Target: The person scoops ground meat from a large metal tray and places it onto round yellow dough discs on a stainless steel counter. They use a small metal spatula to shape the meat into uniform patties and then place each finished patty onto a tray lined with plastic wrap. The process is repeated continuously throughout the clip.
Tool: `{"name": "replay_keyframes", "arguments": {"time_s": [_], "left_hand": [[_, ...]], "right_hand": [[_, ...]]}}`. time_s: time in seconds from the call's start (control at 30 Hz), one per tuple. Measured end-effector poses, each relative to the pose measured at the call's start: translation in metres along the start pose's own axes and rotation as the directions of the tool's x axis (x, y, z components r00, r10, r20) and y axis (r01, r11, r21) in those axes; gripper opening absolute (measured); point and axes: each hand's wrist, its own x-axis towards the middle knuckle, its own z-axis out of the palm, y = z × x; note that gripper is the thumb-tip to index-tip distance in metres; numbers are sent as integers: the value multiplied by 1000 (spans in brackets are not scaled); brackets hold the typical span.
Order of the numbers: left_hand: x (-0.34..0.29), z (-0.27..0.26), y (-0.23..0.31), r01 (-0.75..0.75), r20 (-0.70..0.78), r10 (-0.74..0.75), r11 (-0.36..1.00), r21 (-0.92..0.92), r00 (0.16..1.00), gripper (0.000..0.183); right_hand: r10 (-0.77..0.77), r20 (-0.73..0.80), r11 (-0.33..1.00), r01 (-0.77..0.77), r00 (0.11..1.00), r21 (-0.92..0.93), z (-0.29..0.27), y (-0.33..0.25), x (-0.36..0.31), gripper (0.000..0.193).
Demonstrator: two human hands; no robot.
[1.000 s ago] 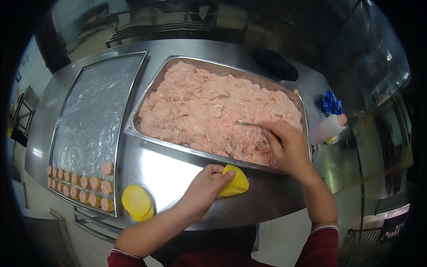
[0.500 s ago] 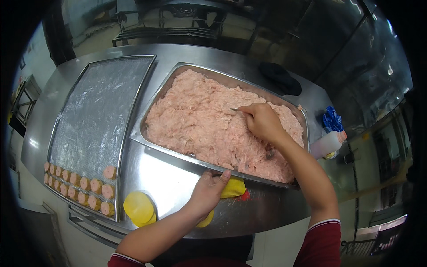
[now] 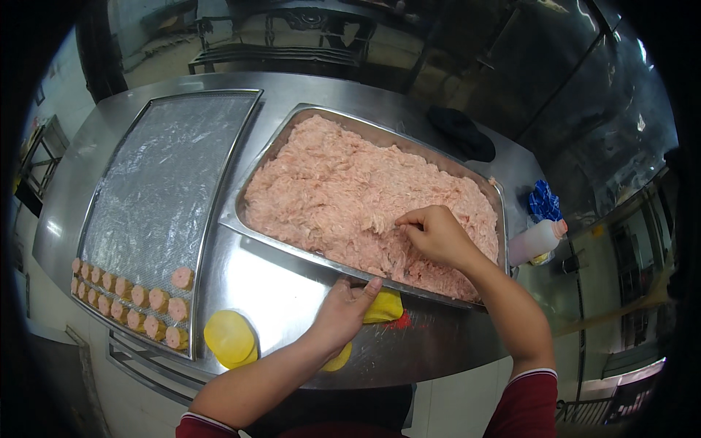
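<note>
A deep steel pan [image 3: 252,235] full of pale pink minced meat [image 3: 343,182] stands in front of me. Over the meat, my right hand [image 3: 438,235] is closed with fingers pinched around a thin metal utensil, whose end is mostly hidden in the mince. My left hand [image 3: 343,310] is at the pan's near rim, thumb up and fingers partly hidden. A yellow round wrapper [image 3: 383,308] shows beside its thumb, seemingly held in that hand. More yellow wrappers [image 3: 337,359] show partly behind my left forearm.
On the left, a plastic-lined mesh tray [image 3: 164,182] bears several filled yellow dumplings [image 3: 139,296] along its near end. A stack of yellow wrappers [image 3: 230,338] lies beside it. At the right are a bottle [image 3: 537,242], a blue crumpled packet [image 3: 543,201] and a black cloth-like item [image 3: 461,133].
My right hand has moved slightly down and nearer to me, and the utensil's tip has gone from plain view into the mince. My left hand stays at the rim.
</note>
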Motion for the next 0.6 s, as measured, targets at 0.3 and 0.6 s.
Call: {"name": "replay_keyframes", "arguments": {"time_s": [0.3,0.6], "left_hand": [[-33,-3,14,78,82,-65,982,-171,994,37],[-68,37,18,-165,-33,170,861,-482,985,46]], "right_hand": [[127,-135,890,-53,983,453,-20,-23,-60,25],[63,-368,834,154,928,530,49,-63,-155,29]]}}
